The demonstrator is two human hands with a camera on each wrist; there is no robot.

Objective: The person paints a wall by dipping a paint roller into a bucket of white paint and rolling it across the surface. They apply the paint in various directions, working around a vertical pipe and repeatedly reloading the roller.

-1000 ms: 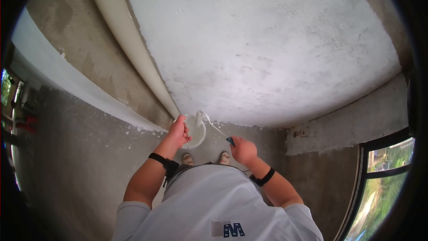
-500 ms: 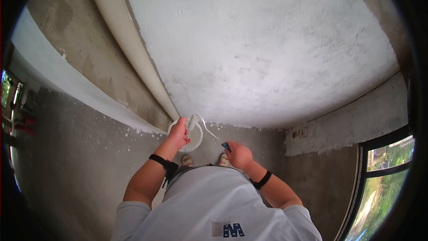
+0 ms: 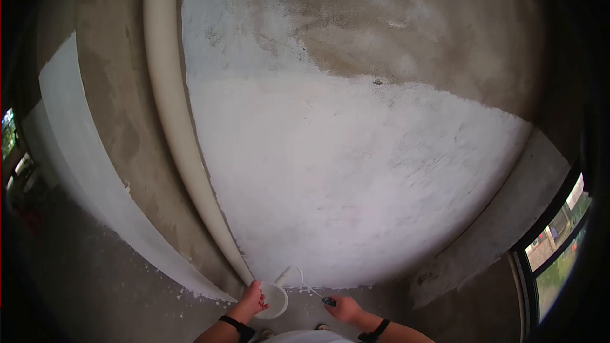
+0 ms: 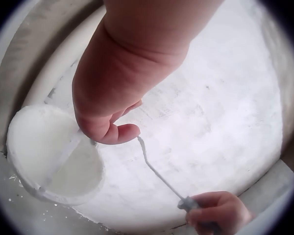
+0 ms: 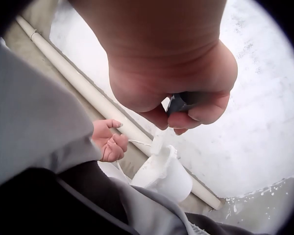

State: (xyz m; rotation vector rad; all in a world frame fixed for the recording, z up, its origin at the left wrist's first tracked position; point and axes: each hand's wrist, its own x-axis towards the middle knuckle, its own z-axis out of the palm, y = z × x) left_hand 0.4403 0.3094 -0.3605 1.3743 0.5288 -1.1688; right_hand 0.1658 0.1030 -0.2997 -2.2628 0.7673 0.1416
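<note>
My left hand grips the thin handle of a white bucket, which hangs beside it. Pale paint fills part of the bucket. In my right hand is the dark grip of a paint roller, fingers curled round it. The roller's bent metal rod runs left toward the bucket. Its white sleeve leans at the bucket's far rim, tilted up to the right. In the left wrist view the left hand covers the sleeve.
A wall ahead is white below and bare grey-brown above. A thick pipe runs down its left side to the floor. White splashes dot the grey floor. A window stands at the right.
The head view has tilted up, so hands and bucket sit lower and the wall's bare upper part shows. The roller sleeve dipped toward the bucket, then rose to lean over its far rim.
</note>
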